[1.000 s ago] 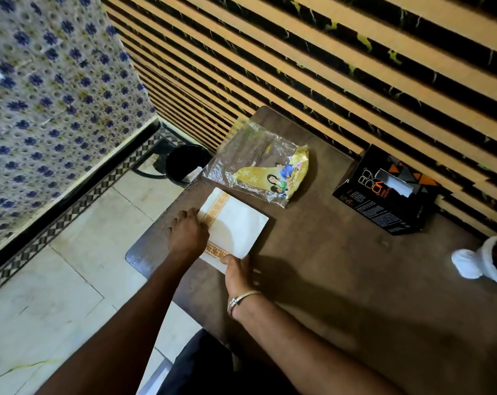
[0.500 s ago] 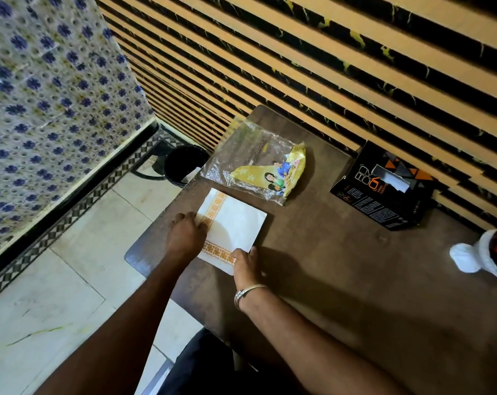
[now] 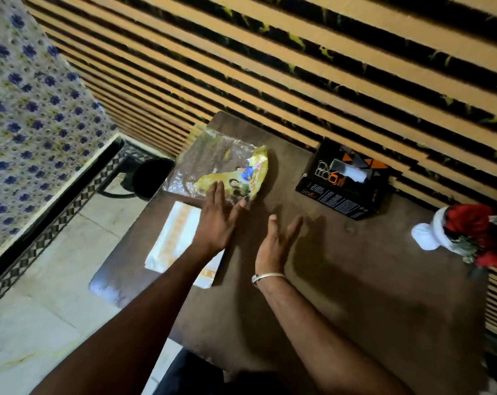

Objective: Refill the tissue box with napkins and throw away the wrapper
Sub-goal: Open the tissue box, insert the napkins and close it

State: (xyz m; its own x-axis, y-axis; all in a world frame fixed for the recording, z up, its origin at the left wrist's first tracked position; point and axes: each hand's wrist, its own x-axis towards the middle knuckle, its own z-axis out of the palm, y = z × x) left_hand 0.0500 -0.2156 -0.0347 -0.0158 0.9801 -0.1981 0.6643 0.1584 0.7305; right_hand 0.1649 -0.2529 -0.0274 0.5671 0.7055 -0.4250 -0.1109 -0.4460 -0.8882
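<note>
A white stack of napkins [image 3: 175,238] with orange borders lies at the left edge of the brown table [image 3: 341,280]. Behind it lies the clear and yellow plastic wrapper [image 3: 221,166], flattened and empty. A black tissue box [image 3: 344,183] with orange marks stands at the back by the slatted wall, a white tissue poking from its slot. My left hand [image 3: 217,220] hovers open over the napkins' far corner, fingertips at the wrapper's near edge. My right hand [image 3: 274,243] is open above bare table, right of the napkins, holding nothing.
A black waste bin [image 3: 151,176] stands on the tiled floor beyond the table's far left corner. A red and white ornament [image 3: 469,232] sits at the right edge. The slatted wall runs close behind the table.
Both hands have let go of the napkin stack and lifted forward, the left toward the wrapper, the right toward the table's middle. The camera has tilted and shifted.
</note>
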